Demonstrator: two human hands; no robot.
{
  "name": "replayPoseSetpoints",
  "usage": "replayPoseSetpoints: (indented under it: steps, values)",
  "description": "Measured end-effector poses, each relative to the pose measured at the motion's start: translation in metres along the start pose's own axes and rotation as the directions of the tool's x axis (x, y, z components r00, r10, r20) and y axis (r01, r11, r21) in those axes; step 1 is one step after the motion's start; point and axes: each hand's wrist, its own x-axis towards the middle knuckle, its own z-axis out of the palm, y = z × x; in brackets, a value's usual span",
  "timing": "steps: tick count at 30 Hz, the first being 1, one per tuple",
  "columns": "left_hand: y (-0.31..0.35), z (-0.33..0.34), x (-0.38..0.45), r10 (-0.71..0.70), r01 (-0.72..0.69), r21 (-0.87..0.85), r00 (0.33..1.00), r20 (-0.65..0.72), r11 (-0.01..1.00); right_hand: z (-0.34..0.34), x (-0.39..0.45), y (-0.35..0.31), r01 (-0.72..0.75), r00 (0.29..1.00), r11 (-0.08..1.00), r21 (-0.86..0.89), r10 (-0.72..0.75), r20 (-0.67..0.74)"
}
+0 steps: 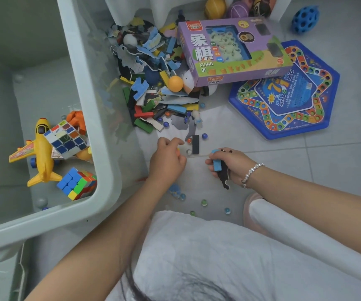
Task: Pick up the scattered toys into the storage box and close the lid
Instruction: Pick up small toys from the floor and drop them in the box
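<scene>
The translucent storage box [101, 118] stands open at the left, holding a yellow toy plane [41, 148] and two puzzle cubes [66, 139]. A heap of coloured blocks and puzzle pieces [153, 83] lies on the floor beside the box. My right hand [232, 165] grips a blue block [217, 164] and a dark puzzle piece. My left hand [167, 158] hovers over the floor with its fingers curled; a hint of orange shows inside them. A black block [195, 144] and marbles lie just beyond my hands.
A purple xiangqi game box [229, 51] leans on the heap, with a blue hexagonal game board [288, 94] to its right. Balls lie at the top, among them a blue holed ball [305, 19]. Marbles [203, 202] are scattered near my knees.
</scene>
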Motion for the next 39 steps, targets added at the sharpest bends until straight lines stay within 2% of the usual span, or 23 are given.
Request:
replayPoseSetpoints:
  steps: [2,5,8,13,15,20,24,28,31,34,39]
  values:
    - [0.001,0.001,0.008,-0.01,0.011,-0.039,1.0,0.018,0.999,-0.001,0.0,-0.002,0.022,1.0,0.999,-0.049,-0.022,-0.002]
    - [0.003,0.006,0.015,0.009,-0.008,-0.009,0.997,0.071,1.0,-0.002,0.0,-0.002,0.027,1.0,0.997,-0.076,-0.026,0.004]
    - [0.006,0.009,0.016,0.04,-0.043,0.032,0.997,0.069,0.999,-0.003,-0.001,-0.001,0.013,1.0,0.997,-0.075,-0.012,0.005]
    - [0.011,0.014,0.019,0.014,-0.018,0.069,0.998,0.056,0.997,-0.008,-0.001,-0.001,0.013,1.0,0.996,-0.086,-0.014,-0.009]
    - [0.011,0.013,0.021,-0.008,0.006,0.037,0.998,0.056,0.999,-0.011,-0.001,-0.002,0.018,1.0,0.995,-0.093,-0.019,-0.012]
    - [0.01,0.01,0.019,-0.056,0.05,-0.119,0.998,-0.043,0.992,-0.013,-0.001,-0.003,0.026,0.999,0.994,-0.105,-0.029,-0.024]
    - [0.011,0.01,0.021,0.041,-0.042,-0.056,0.999,-0.015,0.998,-0.011,0.0,-0.004,0.018,1.0,0.994,-0.105,-0.02,-0.023]
    - [0.014,0.01,0.029,0.037,-0.037,0.002,0.999,0.022,0.999,-0.009,0.0,-0.005,0.027,1.0,0.996,-0.083,-0.028,-0.009]
    - [0.013,0.01,0.032,-0.013,0.014,-0.073,1.0,0.017,0.997,-0.01,-0.001,-0.006,0.022,1.0,0.999,-0.041,-0.022,0.009]
    - [0.011,0.008,0.029,-0.055,0.05,-0.218,0.998,-0.016,0.975,-0.013,-0.003,-0.007,0.022,1.0,1.0,-0.001,-0.022,0.023]
    - [0.03,-0.006,0.009,-0.137,0.105,-0.497,0.99,-0.027,0.861,-0.017,-0.01,-0.015,0.057,0.998,0.998,0.042,-0.058,0.02]
